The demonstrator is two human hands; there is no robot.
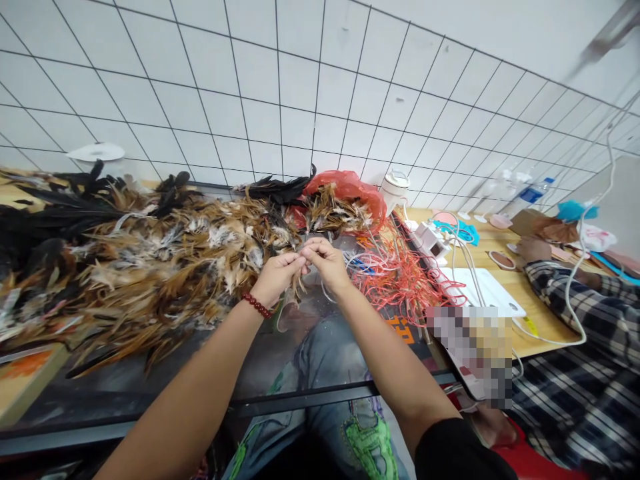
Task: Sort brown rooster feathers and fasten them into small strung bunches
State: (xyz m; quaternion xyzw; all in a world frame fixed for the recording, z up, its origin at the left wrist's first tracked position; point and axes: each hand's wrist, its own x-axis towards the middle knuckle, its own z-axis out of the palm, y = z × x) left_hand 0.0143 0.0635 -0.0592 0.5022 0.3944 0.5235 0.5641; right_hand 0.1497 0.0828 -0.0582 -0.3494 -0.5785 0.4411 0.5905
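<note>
Feathers of black colour point(30, 227) lie at the far left of the dark table point(190, 383), and some of them reach over its back edge. Next to them, a big pile of brown feathers point(200, 240) spreads towards the middle, with white fluff between the brown tips. At the right edge of this pile is the left hand point(280, 275), with a dark red bead bracelet point(257, 306) around the wrist. Its thumb and fingers are pinched together on a small brown tuft point(299, 288), whose ends hang just below the fingers. The right hand point(326, 261) meets it at the fingertips; its thumb and fingers are also closed together, but what lies between them is hidden. Behind the right hand, a red plastic bag point(353, 181) stands open with more feathers inside. Further right come a white lidded cup point(397, 190), then a tangle of red strings point(400, 270), and after it a white tray point(493, 290) on a wooden table point(543, 328). At the far right sits another person, in a checked sleeve point(563, 293).
</note>
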